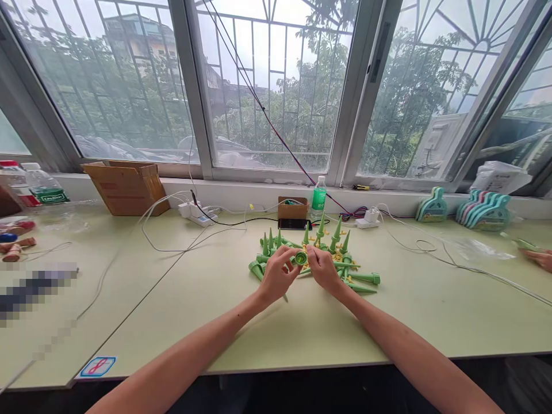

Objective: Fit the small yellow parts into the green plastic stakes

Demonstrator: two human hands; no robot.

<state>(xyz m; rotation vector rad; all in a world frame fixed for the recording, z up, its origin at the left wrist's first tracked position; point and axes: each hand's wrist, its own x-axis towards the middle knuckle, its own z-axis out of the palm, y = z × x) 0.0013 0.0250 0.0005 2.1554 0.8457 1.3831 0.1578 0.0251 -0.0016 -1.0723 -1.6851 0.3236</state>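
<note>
My left hand [278, 275] is closed round a green plastic plant watering spike [301, 258], whose round hollow end faces me. Against the side of that same spike, my right hand [322, 268] pinches a small yellow valve [304, 248], mostly hidden by the fingers. Behind and around both hands is a pile of similar green spikes. Some stand point up, like the spike [334, 236] at the back. Others lie flat, such as the spike [364, 278] right of my right hand. Small yellow valves [352, 265] are scattered among them.
Behind the pile are a small cardboard box [293, 207], a phone [294, 224] and a green-labelled bottle [319, 195]. Cables [172, 250] cross the table [172, 322]. A larger carton [125, 187] stands at the back left. At the far right, another person's hand [539, 257] shows.
</note>
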